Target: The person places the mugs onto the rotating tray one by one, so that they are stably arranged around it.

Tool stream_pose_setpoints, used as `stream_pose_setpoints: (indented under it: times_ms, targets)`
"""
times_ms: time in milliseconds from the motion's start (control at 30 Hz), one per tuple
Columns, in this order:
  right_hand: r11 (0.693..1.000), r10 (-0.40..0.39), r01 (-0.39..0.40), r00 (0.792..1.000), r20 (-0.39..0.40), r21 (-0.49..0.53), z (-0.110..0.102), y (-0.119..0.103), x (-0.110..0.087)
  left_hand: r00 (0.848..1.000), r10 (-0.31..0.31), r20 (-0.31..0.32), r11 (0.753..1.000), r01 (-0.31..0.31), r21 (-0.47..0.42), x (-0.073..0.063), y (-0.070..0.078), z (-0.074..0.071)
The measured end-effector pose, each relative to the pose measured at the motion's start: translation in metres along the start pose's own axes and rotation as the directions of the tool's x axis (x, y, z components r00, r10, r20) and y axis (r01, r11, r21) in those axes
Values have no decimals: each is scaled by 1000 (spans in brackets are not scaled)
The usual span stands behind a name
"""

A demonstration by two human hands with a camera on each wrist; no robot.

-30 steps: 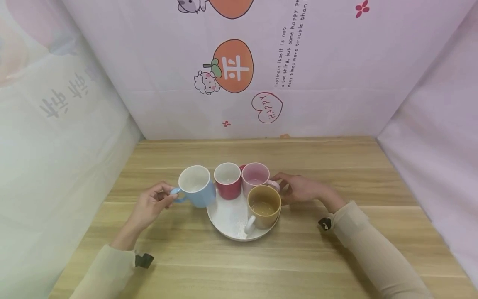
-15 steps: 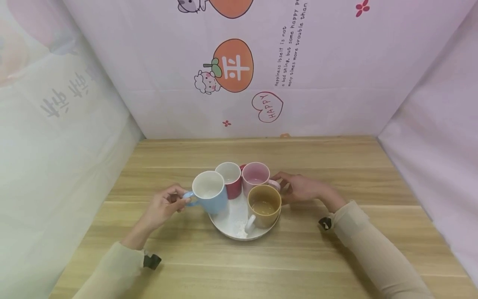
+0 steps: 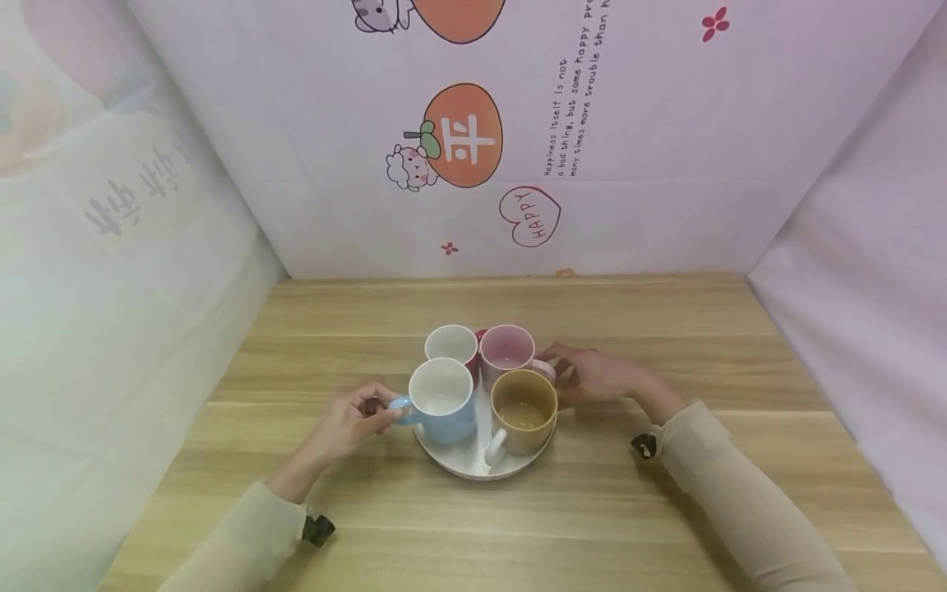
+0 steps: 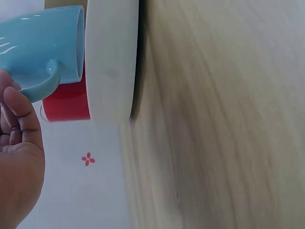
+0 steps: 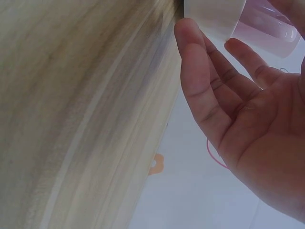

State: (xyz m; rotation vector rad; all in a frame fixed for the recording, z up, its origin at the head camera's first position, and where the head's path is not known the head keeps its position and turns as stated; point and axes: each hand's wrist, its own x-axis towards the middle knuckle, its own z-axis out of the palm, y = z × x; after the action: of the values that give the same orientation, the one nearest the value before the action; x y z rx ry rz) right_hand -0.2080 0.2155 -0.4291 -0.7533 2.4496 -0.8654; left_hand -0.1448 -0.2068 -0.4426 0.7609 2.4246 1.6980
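Observation:
My left hand (image 3: 355,419) pinches the handle of a light blue mug (image 3: 446,415) between thumb and fingers. In the left wrist view the mug's base is right at the rim of a round white tray (image 4: 112,62). On the tray (image 3: 473,469), a red mug (image 3: 453,341) stands behind the blue one and is partly hidden by it. Beside it are a pink mug (image 3: 507,349) and, nearer, a mustard-yellow mug (image 3: 524,411) with a white handle. My right hand (image 5: 252,109) has its fingers loosely extended, fingertips at the tray's right side, close to the pink mug's handle.
The tray sits on a wood-grain table (image 3: 473,534). Behind it rises a white printed cloth (image 3: 333,214), and plain-looking cloth sides (image 3: 858,247) flank the table. Dark clips (image 3: 318,530) hang at both sleeves.
My left hand has moved the blue mug right and toward me, from the tray's left edge to in front of the red mug. The right hand keeps its place.

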Motion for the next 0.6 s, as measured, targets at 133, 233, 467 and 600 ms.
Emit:
stream_pose_setpoints:
  times_ms: [133, 233, 467, 600]
  targets:
    - [1000, 0, 0, 1000, 0, 4, 0, 0, 0, 1000, 16, 21, 1000, -15, -13, 3, -3, 7]
    - [1000, -2, 2, 1000, 0, 9, 0, 0, 0, 999, 10, 44, 999, -8, -31, 3, -5, 9]
    - [1000, -25, 25, 1000, -9, 9, 0, 2, 1, 999, -21, 45, 998, 24, -63, 4, -11, 17]
    - [1000, -30, 30, 1000, -8, 4, 0, 2, 1, 998, -50, 50, 997, 53, -61, 6, -11, 20]
